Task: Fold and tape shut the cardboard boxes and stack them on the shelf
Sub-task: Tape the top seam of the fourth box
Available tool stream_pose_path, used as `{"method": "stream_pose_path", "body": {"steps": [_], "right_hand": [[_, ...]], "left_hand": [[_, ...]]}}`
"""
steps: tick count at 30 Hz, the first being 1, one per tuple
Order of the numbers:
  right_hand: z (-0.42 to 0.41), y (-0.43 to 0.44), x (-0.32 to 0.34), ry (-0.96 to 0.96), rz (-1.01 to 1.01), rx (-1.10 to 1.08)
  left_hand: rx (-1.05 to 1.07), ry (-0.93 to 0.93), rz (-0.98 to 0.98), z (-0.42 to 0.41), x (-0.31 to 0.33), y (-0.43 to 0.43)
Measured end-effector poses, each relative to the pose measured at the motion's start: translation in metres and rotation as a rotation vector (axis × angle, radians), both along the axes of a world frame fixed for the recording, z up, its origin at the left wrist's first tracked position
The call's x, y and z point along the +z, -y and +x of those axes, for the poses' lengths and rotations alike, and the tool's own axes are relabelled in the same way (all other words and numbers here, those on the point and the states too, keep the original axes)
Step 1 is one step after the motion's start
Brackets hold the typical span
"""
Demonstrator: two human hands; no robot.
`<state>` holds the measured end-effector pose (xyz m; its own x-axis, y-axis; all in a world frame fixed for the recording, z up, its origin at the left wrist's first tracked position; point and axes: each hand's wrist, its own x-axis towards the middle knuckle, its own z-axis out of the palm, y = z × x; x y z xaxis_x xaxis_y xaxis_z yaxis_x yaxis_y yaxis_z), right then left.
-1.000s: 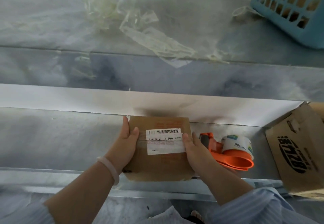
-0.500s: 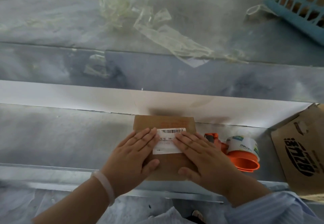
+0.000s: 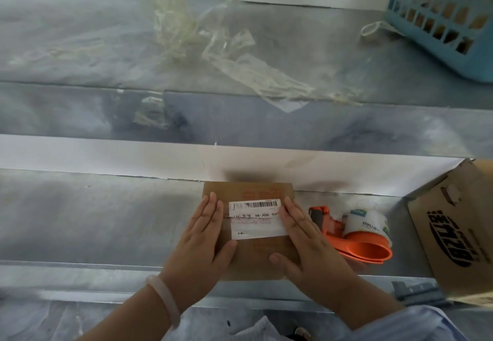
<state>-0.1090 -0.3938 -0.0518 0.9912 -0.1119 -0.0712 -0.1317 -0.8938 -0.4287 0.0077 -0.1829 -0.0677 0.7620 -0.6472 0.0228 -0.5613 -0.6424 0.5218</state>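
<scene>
My left hand (image 3: 205, 244) lies flat on the left part of the small cardboard box (image 3: 253, 256). Its fingers are straight and held together, and the thumb is spread out across the brown top. My right hand (image 3: 306, 242) lies the same way on the right part, palm down, fingers straight and close, thumb pointing in toward the middle. Neither hand curls round anything; both press on the lid.

Between my fingertips sits the white barcode label (image 3: 254, 219), with a strip of clear tape running across it. The box rests on the lower metal shelf (image 3: 93, 220), its far edge near the white back wall and its near edge at the shelf's front lip.

Just beside my right hand lies the orange tape dispenser (image 3: 365, 251) with its roll of tape (image 3: 366, 223). Further right stands a larger printed carton (image 3: 453, 234), tilted. A pale bracelet (image 3: 166, 298) circles my left wrist. On the upper shelf (image 3: 66, 47) lie crumpled clear tape scraps (image 3: 240, 57) and, to the far right, a blue plastic basket (image 3: 448, 15).
</scene>
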Motion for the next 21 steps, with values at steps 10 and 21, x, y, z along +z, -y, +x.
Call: {"method": "stream_pose_path", "body": {"steps": [10, 21], "right_hand": [[0.007, -0.015, 0.009, 0.001, -0.161, -0.086], [0.004, -0.012, 0.001, 0.024, -0.188, 0.025]], "left_hand": [[0.028, 0.131, 0.088, -0.002, 0.004, 0.003], [-0.056, 0.150, 0.090, 0.002, -0.003, -0.002]]}}
